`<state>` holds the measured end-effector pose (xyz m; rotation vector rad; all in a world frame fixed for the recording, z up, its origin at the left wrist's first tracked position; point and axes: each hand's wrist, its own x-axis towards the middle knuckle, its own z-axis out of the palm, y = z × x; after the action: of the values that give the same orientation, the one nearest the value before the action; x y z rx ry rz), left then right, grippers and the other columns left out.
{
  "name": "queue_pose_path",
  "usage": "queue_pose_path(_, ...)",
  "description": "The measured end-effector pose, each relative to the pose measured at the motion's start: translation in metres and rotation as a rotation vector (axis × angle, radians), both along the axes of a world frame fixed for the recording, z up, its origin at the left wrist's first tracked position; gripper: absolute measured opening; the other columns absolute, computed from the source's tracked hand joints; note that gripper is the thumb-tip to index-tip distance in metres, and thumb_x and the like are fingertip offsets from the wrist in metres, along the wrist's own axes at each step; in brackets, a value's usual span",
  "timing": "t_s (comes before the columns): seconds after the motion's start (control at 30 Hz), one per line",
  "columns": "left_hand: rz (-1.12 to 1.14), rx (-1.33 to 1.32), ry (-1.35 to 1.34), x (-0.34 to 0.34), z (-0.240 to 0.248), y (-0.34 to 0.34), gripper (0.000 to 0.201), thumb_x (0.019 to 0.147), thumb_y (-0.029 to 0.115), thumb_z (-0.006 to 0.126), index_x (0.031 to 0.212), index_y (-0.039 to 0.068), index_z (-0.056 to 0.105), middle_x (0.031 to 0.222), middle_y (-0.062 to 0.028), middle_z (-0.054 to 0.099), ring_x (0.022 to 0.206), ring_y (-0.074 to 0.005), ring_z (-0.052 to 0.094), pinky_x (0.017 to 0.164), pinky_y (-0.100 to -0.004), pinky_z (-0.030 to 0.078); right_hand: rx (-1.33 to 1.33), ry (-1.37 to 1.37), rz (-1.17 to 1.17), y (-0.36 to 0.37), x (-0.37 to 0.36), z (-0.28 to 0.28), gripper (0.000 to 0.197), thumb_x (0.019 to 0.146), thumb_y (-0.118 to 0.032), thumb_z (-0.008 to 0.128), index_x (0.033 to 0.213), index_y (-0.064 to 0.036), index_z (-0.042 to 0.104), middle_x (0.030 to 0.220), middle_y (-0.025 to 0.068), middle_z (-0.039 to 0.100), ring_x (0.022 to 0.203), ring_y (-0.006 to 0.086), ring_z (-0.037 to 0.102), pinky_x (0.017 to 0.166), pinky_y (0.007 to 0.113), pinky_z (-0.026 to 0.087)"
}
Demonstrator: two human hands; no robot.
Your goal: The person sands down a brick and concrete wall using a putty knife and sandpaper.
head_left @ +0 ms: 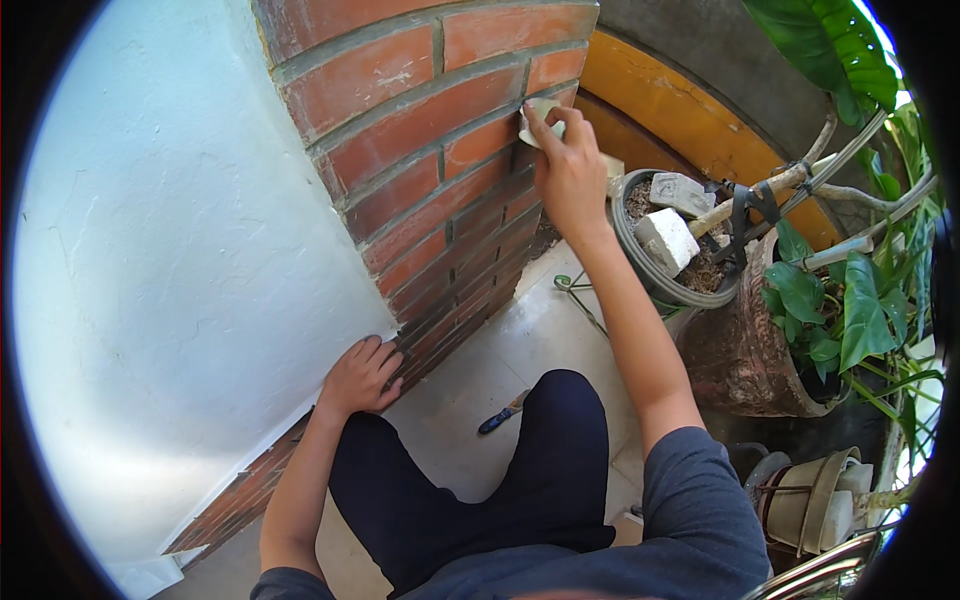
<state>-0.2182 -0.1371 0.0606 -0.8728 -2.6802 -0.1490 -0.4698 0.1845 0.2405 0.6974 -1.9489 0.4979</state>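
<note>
my right hand [574, 180] pinched a pale bent pad [527, 131] against the red brick wall [370, 80], my unclenched left hand [358, 380] rested well apart, at the smooth white wall's [200, 250] edge

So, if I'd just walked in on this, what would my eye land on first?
Probably the red brick wall running down the middle, beside the broad white wall on the left. Next, the right grip holding a pale pad at the bricks, near their right edge. Then the greenery at the far right, with a grey pot holding pale blocks between it and the bricks.
</note>
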Motion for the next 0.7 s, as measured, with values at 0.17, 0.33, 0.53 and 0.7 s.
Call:
queue_pose_path(0.17,-0.007,-0.021,0.039,-0.004,0.002,0.004,0.042,0.083,0.03,0.081,0.115,0.005,0.07,0.124,-0.0141,0.069,0.117,-0.0351,0.063,0.102,-0.0442,0.054,-0.002,0.031,-0.01,0.006,-0.008,0.005,0.058,0.086,0.004,0.07,0.14,-0.0158,0.073,0.116,0.0079,0.061,0.102,0.0301,0.065,0.08,0.044,0.059)
queue_pose_path(0.33,0.002,-0.01,0.01,-0.001,0.0,0.002,0.044,0.083,0.029,0.081,0.117,0.004,0.071,0.125,-0.0145,0.068,0.119,-0.0361,0.063,0.102,-0.0463,0.053,-0.004,-0.087,0.06,0.005,-0.002,0.002,0.062,0.085,0.006,0.068,0.141,-0.019,0.074,0.122,0.0112,0.063,0.112,0.0348,0.066,0.087,0.047,0.058)
queue_pose_path(0.53,0.009,-0.039,0.023,-0.001,0.003,0.004,0.041,0.085,0.031,0.08,0.116,0.005,0.07,0.124,-0.0133,0.068,0.118,-0.0343,0.063,0.102,-0.044,0.053,-0.033,0.016,0.023,0.002,-0.002,0.003,0.055,0.087,0.003,0.07,0.139,-0.0151,0.074,0.117,0.0081,0.061,0.105,0.0302,0.066,0.081,0.043,0.059)
queue_pose_path(0.7,0.016,-0.037,0.015,0.001,0.004,0.005,0.041,0.086,0.031,0.079,0.117,0.005,0.07,0.124,-0.0131,0.068,0.119,-0.0341,0.062,0.103,-0.044,0.053,0.025,-0.033,0.021,0.009,-0.003,0.01,0.05,0.088,0.001,0.071,0.136,-0.0109,0.074,0.118,0.0091,0.061,0.105,0.031,0.066,0.082,0.043,0.06)
